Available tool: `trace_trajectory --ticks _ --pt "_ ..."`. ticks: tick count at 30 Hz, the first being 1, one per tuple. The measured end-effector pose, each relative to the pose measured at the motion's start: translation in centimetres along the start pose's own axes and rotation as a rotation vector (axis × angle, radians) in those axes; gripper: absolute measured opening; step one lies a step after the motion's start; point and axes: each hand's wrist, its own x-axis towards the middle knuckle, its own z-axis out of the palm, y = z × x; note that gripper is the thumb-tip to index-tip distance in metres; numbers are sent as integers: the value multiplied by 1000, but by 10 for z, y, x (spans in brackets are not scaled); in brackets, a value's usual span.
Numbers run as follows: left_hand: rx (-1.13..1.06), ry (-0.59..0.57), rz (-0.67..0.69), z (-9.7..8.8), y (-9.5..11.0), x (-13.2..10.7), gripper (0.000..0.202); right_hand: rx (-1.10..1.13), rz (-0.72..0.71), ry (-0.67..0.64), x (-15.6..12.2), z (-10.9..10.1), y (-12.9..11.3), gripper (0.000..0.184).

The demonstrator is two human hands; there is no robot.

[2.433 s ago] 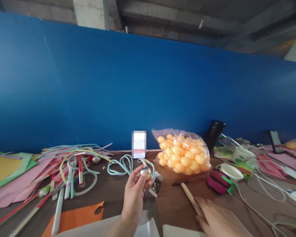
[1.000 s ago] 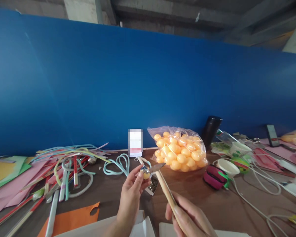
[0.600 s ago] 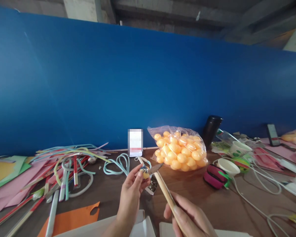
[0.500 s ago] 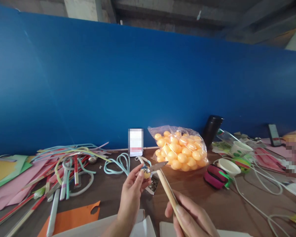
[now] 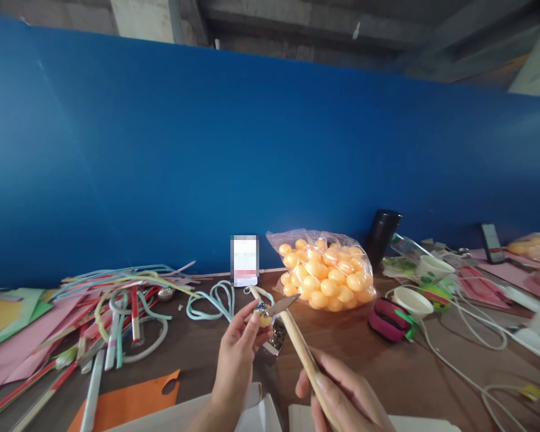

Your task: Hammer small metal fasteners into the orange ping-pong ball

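My left hand [image 5: 236, 363] pinches a small ball [image 5: 263, 314] that is shiny silver on one side and orange on the other, raised above the brown table [image 5: 351, 354]. Fingers of my right hand [image 5: 342, 399] are wrapped round the wooden handle of a knife [image 5: 302, 354]. Its short metal blade [image 5: 282, 304] touches the ball's right side. A small open box of metal pins [image 5: 276, 338] lies just below the ball.
A clear bag of orange balls [image 5: 326, 277] sits behind the hands by the blue wall [image 5: 252, 162]. Coloured strips, tubes and paper [image 5: 117, 306] lie left. A pink pouch [image 5: 389, 319], paper cups [image 5: 411, 300], a black tumbler [image 5: 382, 237] and white cables [image 5: 472, 336] lie right.
My right hand picked the wooden-handled knife up from the table and brought its blade to the ball in my left hand. Since then both hands have hardly moved.
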Motion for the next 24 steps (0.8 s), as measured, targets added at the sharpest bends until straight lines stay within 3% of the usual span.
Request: trace_trajectory --ticks 14,19,24 --pt "-20 7 0 0 0 0 42 -33 2 -24 0 3 -3 54" --pt "-12 10 -10 2 3 -1 45 20 -36 77 -5 5 -6 58" --pt "-10 4 -18 2 3 -2 43 7 -42 63 -6 5 -6 56"
